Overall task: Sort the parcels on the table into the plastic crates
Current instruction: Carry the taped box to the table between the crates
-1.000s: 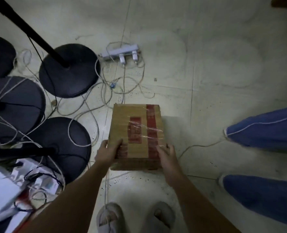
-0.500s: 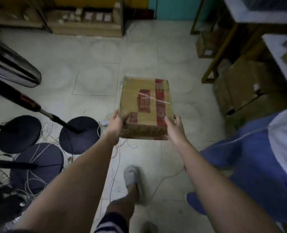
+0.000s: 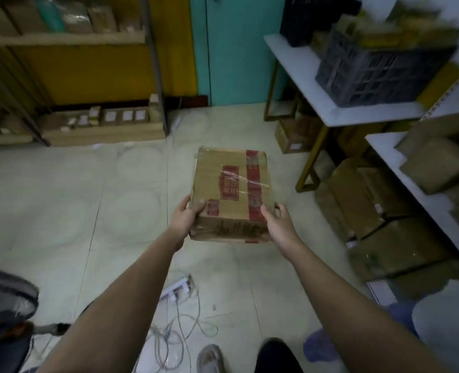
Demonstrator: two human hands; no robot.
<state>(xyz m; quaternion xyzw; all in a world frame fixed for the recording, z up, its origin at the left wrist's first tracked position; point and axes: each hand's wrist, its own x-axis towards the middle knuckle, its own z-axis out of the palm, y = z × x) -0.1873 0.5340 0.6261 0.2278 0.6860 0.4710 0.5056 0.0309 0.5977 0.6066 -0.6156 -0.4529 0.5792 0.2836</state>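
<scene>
A brown cardboard parcel with red tape and a red label is held level in front of me above the floor. My left hand grips its near left corner and my right hand grips its near right corner. A dark grey plastic crate holding yellowish packets stands on the white table at the upper right, well beyond the parcel. A nearer white table on the right carries brown parcels.
Cardboard boxes are stacked under the right tables. A shelf with small boxes lines the far left wall beside a teal door. A power strip and loose cables lie on the floor near my feet. Another person's blue sleeve is at lower right.
My view has lifted from the floor and lamp stands toward the tables and crate. The parcel stays in both hands and has come up and forward with me.
</scene>
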